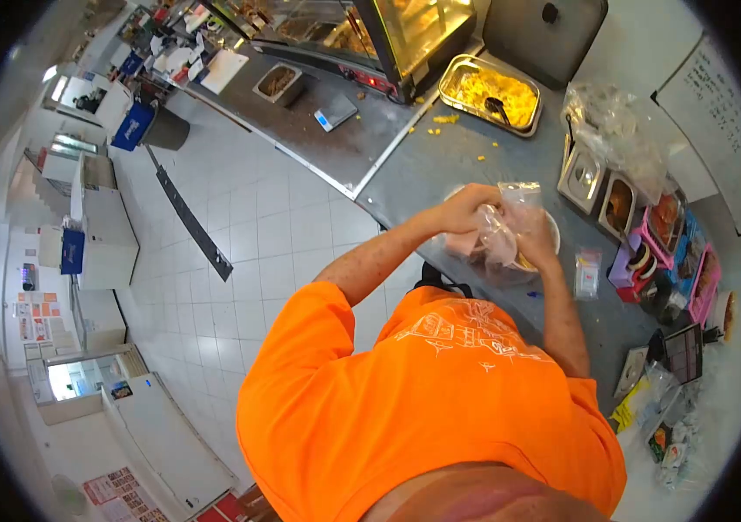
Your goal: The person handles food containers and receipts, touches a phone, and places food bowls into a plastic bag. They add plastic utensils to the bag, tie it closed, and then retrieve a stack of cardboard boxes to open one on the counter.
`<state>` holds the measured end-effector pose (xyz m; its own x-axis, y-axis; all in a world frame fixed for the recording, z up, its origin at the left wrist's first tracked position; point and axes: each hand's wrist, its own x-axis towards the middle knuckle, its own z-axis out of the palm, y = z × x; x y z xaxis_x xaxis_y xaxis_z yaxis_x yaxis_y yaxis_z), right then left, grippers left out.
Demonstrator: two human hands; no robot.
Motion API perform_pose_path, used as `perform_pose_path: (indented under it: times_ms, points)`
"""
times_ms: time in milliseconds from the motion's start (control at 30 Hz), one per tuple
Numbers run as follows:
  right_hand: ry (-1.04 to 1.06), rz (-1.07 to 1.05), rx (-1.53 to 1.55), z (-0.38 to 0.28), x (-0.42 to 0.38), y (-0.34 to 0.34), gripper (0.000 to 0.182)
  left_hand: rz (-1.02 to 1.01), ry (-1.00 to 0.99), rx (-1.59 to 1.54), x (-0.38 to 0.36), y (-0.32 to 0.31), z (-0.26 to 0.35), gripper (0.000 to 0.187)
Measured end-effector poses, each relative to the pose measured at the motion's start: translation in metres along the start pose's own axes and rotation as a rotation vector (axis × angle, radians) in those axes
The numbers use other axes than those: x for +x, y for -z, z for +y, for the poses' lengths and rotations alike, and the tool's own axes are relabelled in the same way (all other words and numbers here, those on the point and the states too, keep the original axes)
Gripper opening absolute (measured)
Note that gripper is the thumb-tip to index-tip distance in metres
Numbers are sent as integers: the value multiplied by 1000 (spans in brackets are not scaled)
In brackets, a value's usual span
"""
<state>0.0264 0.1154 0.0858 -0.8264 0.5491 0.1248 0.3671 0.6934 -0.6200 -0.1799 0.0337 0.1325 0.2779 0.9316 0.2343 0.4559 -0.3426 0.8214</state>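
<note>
My left hand (471,209) is closed on a thin clear plastic bag (520,202), with its fingers curled at the bag's gathered part. On the bag's other side is my right hand (536,242), pressed against the plastic, its fingertips partly hidden. Both hands are over a round white-rimmed container (555,228) on the dark counter. Pinkish and brown contents show dimly through the plastic. A small clear packet (587,272) lies to the right of my right hand.
Ahead sits a metal tray (530,129) of yellow food with a black utensil, near a heated display case (388,52). Metal containers (581,177) and pink trays (703,283) stand at right. A scale (336,113) and metal pan (279,83) are farther left.
</note>
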Motion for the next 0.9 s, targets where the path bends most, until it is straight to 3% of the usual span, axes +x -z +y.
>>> perform_pose_path:
  times_ms: [33, 67, 100, 167, 267, 333, 367, 467, 533, 567, 633, 667, 733, 867, 900]
  points:
    - [-150, 67, 333, -5, -8, 4, 40, 51, 86, -253, -1, 8, 1, 53]
    - [-309, 142, 668, -6, -16, 7, 26, 27, 80, -262, -2, 15, -6, 53]
    - [-244, 120, 688, 4, -19, 4, 21, 156, -87, -1, -3, 19, -13, 52]
    - [-318, 245, 617, -32, -17, 7, 20, 237, -276, 200, 2, 0, -23, 52]
    - [-237, 426, 475, -44, 1, -11, 18, -185, -440, 318, 23, -45, -38, 54]
    - [-414, 608, 444, -76, 10, 2, 16, -301, -179, 247, 19, -60, -57, 57]
    - [-392, 612, 493, -87, 13, 10, 16, -369, -71, 210, 21, -61, -62, 57]
    - [-398, 491, 406, -69, 20, -10, 18, -713, 180, 457, 43, -9, 13, 47]
    - [-585, 478, 53, -80, 37, -18, 21, -551, 86, 379, 21, -41, -90, 51]
    - [-625, 517, 49, -94, 42, -7, 21, -507, 47, 351, 8, -58, -147, 53]
    - [-641, 327, 132, -139, 39, 22, 26, -489, 89, 34, 32, -43, -102, 54]
    - [-662, 347, 126, -147, 30, 16, 26, -494, 130, -124, 44, -40, -77, 54]
    - [-159, 781, 386, -157, 6, 2, 40, -509, 207, -354, 61, -33, -38, 55]
    - [-248, 974, 163, -154, -111, 13, 60, -476, 295, -572, 85, -18, 23, 56]
    - [-327, 890, -156, -135, -148, -4, 59, -456, 302, -593, 90, -15, 41, 56]
